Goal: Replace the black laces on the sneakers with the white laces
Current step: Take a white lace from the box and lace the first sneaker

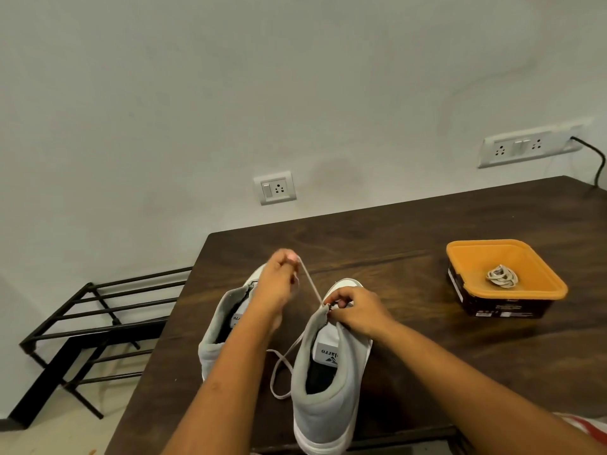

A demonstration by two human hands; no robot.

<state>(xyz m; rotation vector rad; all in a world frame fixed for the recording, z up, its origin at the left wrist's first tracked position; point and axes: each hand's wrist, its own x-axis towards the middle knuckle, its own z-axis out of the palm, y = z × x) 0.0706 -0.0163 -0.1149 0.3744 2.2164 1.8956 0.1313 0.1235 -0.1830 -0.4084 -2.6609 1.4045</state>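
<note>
Between the pinched fingers of my left hand (279,284), the white lace (310,282) runs taut down to the sneaker (328,408), whose eyelet edge my right hand (354,311) grips with curled fingers. Pull too hard and the loose tail (277,372) on the table (394,257) could slip through, leaving uneven ends.

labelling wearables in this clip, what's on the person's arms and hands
Both forearms are bare as far as the frame shows, with no sleeves. Neither the left hand nor the right hand shows a glove, watch, bracelet or ring. Red-and-white striped cloth at the frame edge may be clothing.
</note>
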